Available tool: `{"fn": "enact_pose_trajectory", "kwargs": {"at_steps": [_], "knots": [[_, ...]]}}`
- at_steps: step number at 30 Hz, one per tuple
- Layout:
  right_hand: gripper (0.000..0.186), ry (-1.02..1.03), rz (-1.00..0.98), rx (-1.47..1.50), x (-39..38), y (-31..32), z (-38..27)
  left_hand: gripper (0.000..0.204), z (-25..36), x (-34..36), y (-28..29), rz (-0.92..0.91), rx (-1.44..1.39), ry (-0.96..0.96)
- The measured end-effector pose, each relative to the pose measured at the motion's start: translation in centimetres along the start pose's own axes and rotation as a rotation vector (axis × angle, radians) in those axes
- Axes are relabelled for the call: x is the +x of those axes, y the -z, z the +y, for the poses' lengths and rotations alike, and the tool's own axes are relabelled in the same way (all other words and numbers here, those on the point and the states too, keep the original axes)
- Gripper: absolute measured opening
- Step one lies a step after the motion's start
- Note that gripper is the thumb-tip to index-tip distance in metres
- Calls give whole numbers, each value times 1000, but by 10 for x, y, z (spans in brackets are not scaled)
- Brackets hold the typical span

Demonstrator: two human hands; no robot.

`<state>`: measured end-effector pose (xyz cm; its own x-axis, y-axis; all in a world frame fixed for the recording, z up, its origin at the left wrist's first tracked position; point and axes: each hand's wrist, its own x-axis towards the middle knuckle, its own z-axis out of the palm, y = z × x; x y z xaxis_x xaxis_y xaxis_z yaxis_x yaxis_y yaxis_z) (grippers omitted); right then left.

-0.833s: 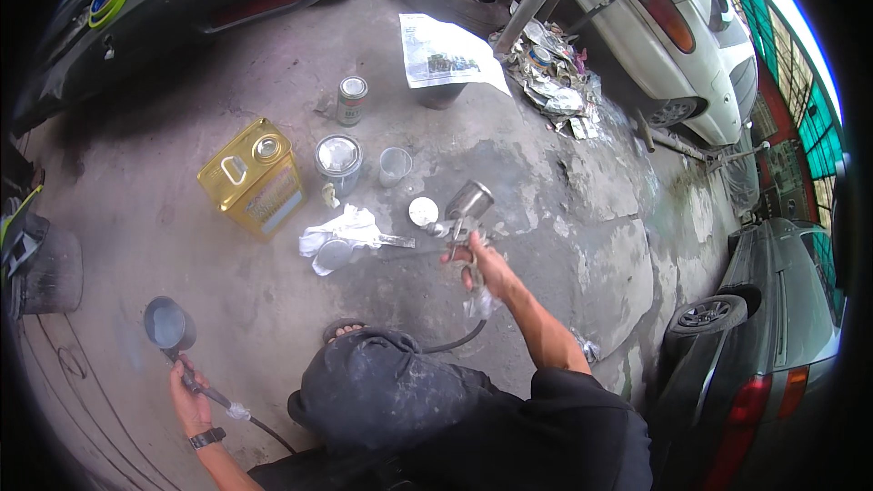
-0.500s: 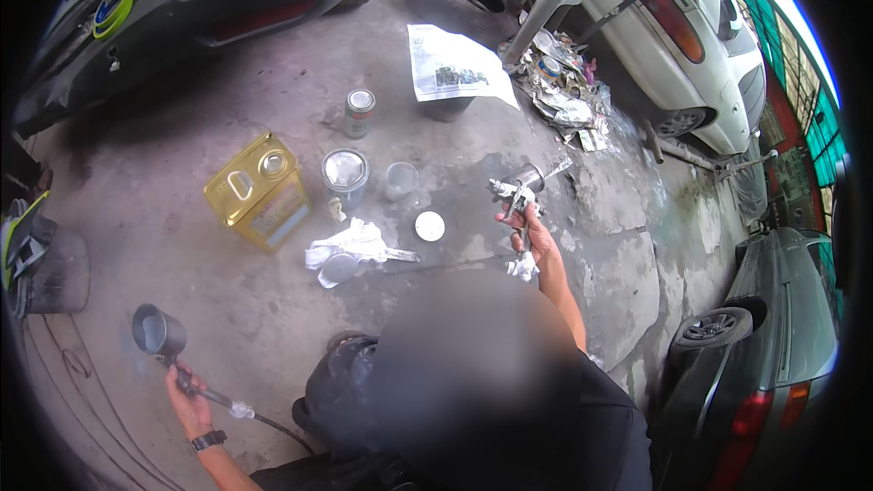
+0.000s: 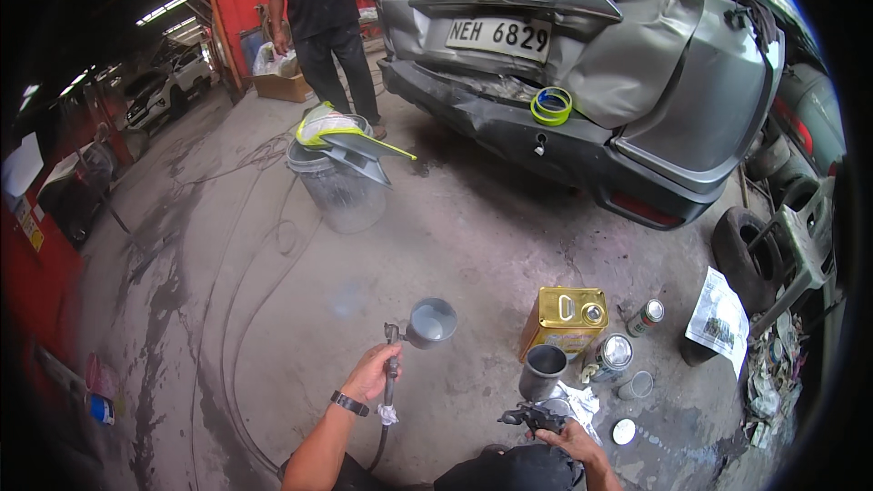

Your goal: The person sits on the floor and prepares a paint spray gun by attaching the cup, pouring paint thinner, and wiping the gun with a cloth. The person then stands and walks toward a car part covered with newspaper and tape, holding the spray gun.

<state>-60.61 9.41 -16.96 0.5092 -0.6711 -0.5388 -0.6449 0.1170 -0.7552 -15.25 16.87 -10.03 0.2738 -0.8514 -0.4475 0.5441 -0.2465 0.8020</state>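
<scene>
My left hand (image 3: pixel 371 373), a dark watch at its wrist, is closed around the handle of a spray gun (image 3: pixel 391 359). That gun's round open cup (image 3: pixel 431 322) has grey liquid in it, and a hose with white tissue wrapped on it runs down from the handle. My right hand (image 3: pixel 573 441) grips a second spray gun (image 3: pixel 532 415), held low near my legs. Just beyond this gun shows an open grey cup (image 3: pixel 544 371), which appears to sit on it. Behind it lies a crumpled white cloth (image 3: pixel 580 405), partly covered.
A gold rectangular can (image 3: pixel 570 314), a round tin (image 3: pixel 607 357), a smaller tin (image 3: pixel 646 317), a clear cup (image 3: pixel 636 385) and a white lid (image 3: pixel 624 432) stand right. Ahead are a dented silver car (image 3: pixel 582 55), a bucket (image 3: pixel 336 186) and a standing person (image 3: pixel 318 18). Hoses (image 3: pixel 227 336) cross the floor.
My view has swung left and up, bringing the car's rear, the bucket and the person into sight. Both hands keep hold of spray guns; the right one has come closer to the left.
</scene>
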Motion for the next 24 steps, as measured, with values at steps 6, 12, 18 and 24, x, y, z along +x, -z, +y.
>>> {"fn": "enact_pose_trajectory", "kwargs": {"at_steps": [6,12,18,24], "knots": [[50,567,223,-285,61,-35,-53,25,2,1,-13,-4,110,-80],[50,430,99,-398,78,-70,-59,40,-12,-19,0,122,389,-50],[52,434,133,-430,73,-88,-49,58,-16,-32,-9,176,689,-180],[49,388,89,-369,76,-87,-42,49,-29,-34,-20,257,935,-428]]}}
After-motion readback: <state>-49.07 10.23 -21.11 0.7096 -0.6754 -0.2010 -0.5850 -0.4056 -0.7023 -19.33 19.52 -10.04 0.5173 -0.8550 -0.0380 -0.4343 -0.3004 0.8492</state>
